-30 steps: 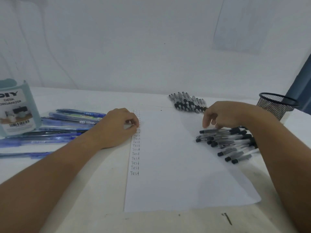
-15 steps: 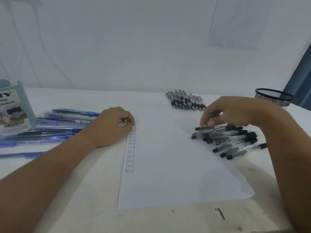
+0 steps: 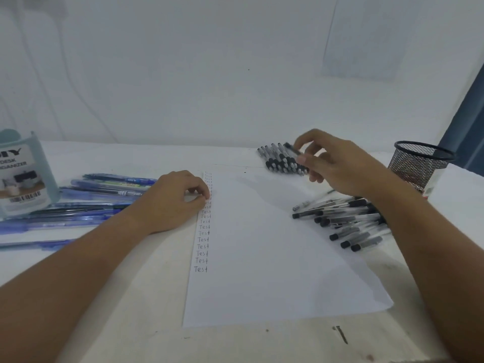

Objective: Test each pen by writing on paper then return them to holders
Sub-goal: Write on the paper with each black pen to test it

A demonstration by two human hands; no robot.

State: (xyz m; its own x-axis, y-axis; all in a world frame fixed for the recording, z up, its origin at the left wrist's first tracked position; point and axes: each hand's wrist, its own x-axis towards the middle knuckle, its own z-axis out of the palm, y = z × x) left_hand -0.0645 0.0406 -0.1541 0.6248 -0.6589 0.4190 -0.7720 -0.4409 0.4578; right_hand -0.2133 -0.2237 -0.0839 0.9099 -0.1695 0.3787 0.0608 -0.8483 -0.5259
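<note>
A white sheet of paper (image 3: 275, 252) lies in the middle of the table with a column of "Test" words down its left edge. My left hand (image 3: 172, 200) rests on that edge, fingers curled, holding the sheet down. My right hand (image 3: 332, 163) is raised above the table and pinches a black-capped clear pen (image 3: 293, 149) between thumb and fingers. A loose pile of the same pens (image 3: 345, 218) lies at the paper's right edge under my right forearm. A neat row of such pens (image 3: 280, 159) lies beyond the paper's top edge.
A black mesh pen holder (image 3: 419, 163) stands at the far right. A teal desk organizer box (image 3: 23, 171) stands at the far left, with several blue pens (image 3: 99, 195) lying beside it. A small dark screw (image 3: 341, 334) lies near the table's front edge.
My right hand has lifted off the loose pile with one pen and moved up and back toward the neat row. My left hand has stayed on the paper's edge.
</note>
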